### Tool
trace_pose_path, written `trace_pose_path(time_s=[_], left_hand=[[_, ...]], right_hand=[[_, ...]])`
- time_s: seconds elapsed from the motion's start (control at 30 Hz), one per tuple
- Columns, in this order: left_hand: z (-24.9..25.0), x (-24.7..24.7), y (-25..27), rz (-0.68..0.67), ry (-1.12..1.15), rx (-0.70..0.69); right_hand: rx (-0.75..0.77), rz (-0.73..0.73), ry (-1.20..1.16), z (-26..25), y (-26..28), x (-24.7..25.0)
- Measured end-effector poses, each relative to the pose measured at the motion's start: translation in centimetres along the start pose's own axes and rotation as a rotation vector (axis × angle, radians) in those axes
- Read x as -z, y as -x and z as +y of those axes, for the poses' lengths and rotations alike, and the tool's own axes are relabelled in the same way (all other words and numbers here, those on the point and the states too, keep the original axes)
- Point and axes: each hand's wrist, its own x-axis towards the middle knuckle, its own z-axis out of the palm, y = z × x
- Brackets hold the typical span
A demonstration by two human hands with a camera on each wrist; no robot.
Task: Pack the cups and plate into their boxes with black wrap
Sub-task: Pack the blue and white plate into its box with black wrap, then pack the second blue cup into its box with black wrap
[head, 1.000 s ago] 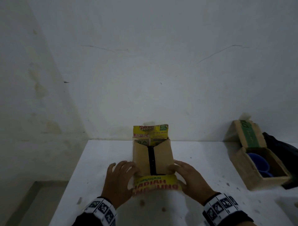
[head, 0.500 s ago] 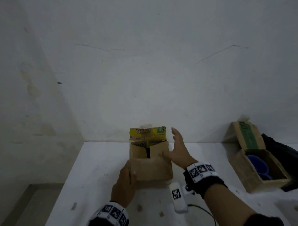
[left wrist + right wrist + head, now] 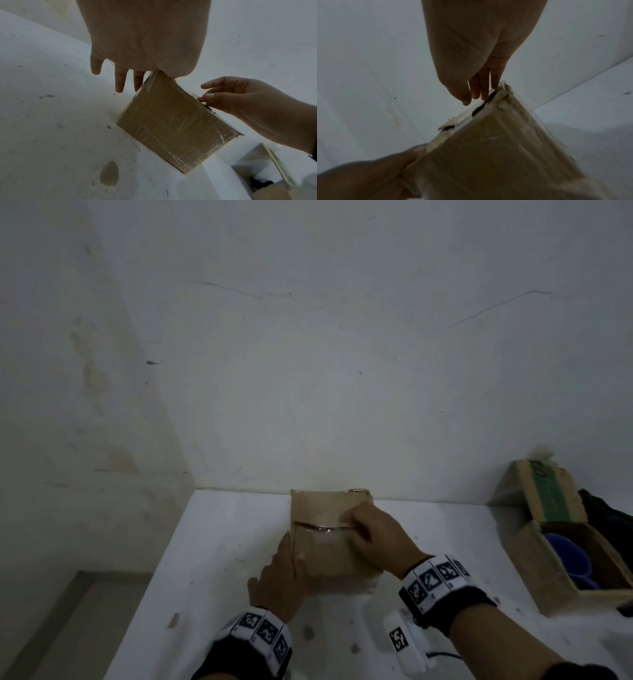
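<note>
A brown cardboard box (image 3: 330,537), its flaps folded down and its sides covered in glossy clear tape, is stood on the white desk (image 3: 219,559) close to the wall; it is held between both hands. The left hand (image 3: 279,577) is laid against the box's left side, its thumb over the near top edge and its fingers (image 3: 120,79) seen straight and spread beside the box; the right hand (image 3: 375,537) is rested on the top flaps, its fingers (image 3: 481,86) held together and pressed on the flap seam. A second, open cardboard box (image 3: 561,546) is seen at the right of the desk, well apart; blue cups (image 3: 568,556) are held in it; a green label on its raised lid cannot be read; black wrap (image 3: 606,515) is lying just behind it.
</note>
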Motion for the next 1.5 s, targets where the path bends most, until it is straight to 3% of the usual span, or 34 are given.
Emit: trace_pose_path(time_s=[0.17, 0.33, 0.4, 0.53, 0.83, 1.03, 1.2, 1.37, 1.5], left_hand=[[0.0, -0.2, 0.0, 0.011, -0.033, -0.004], [0.1, 0.0, 0.1, 0.008, -0.057, -0.007], [0.2, 0.0, 0.1, 0.008, -0.051, -0.011], [0.1, -0.4, -0.1, 0.037, -0.024, -0.029], [-0.4, -0.9, -0.6, 0.058, 0.034, -0.064], [-0.3, -1.0, -0.4, 0.076, 0.026, -0.066], [-0.6, -0.8, -0.9, -0.035, 0.109, -0.049], [1.8, 0.9, 1.5, 0.214, -0.172, -0.043], [5.6, 0.7, 4.4, 0.266, -0.258, -0.186]], right_hand=[[0.064, -0.089, 0.211, -1.3, 0.9, -0.9], [0.171, -0.36, 0.656, -2.7, 2.0, -3.2], [0.225, -0.279, 0.705, -2.3, 2.5, -4.4], [0.297, -0.18, 0.663, -1.7, 2.3, -5.0], [0.178, -0.272, 0.522, -2.5, 2.1, -4.2], [0.153, -0.286, 0.601, -2.6, 2.5, -4.1], [0.134, -0.265, 0.604, -3.6, 3.4, -2.8], [0.129, -0.244, 0.541, -2.8, 7.6, 0.4], [0.043, -0.184, 0.357, -2.7, 12.8, 4.8]])
